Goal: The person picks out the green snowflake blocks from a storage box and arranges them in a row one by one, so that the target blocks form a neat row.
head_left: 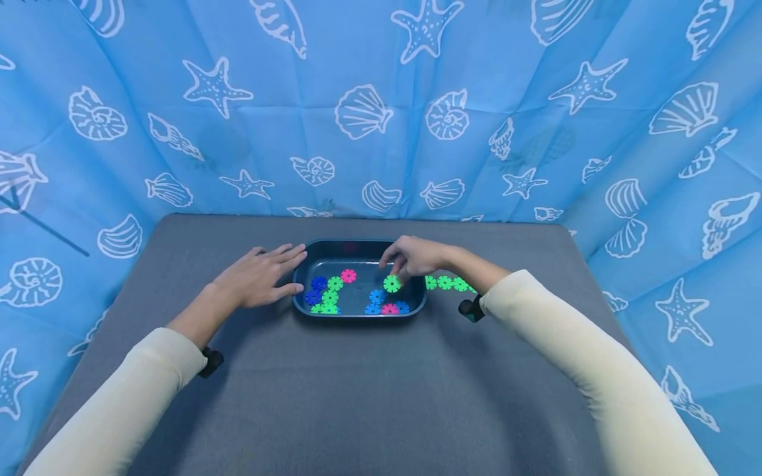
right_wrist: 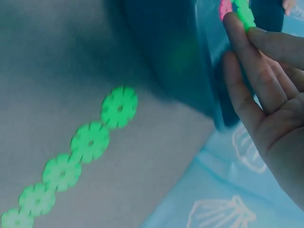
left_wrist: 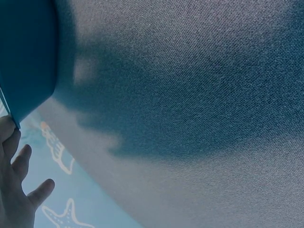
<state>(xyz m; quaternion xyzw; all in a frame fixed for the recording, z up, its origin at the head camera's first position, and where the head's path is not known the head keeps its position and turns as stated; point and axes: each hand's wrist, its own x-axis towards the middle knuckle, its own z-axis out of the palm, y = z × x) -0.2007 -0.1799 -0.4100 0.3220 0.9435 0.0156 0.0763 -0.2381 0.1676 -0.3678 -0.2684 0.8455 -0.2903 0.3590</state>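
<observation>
My right hand [head_left: 417, 256] is over the right part of a dark blue tray [head_left: 360, 316], pinching a green notched disc [head_left: 391, 284] between thumb and fingertips. The right wrist view shows that disc [right_wrist: 245, 14] edge-on at the fingertips. Inside the tray lie green discs [head_left: 330, 297], dark blue discs [head_left: 319, 283], lighter blue discs [head_left: 377, 296] and pink discs [head_left: 348, 276]. My left hand [head_left: 259, 276], fingers extended, rests at the tray's left rim; its fingertips meet the rim in the left wrist view.
A row of several green discs [right_wrist: 90, 141], edge to edge, lies on the grey tabletop [head_left: 357, 396] right of the tray, partly hidden under my right forearm in the head view. A blue curtain [head_left: 393, 158] with white shells and starfish hangs behind and beside the table.
</observation>
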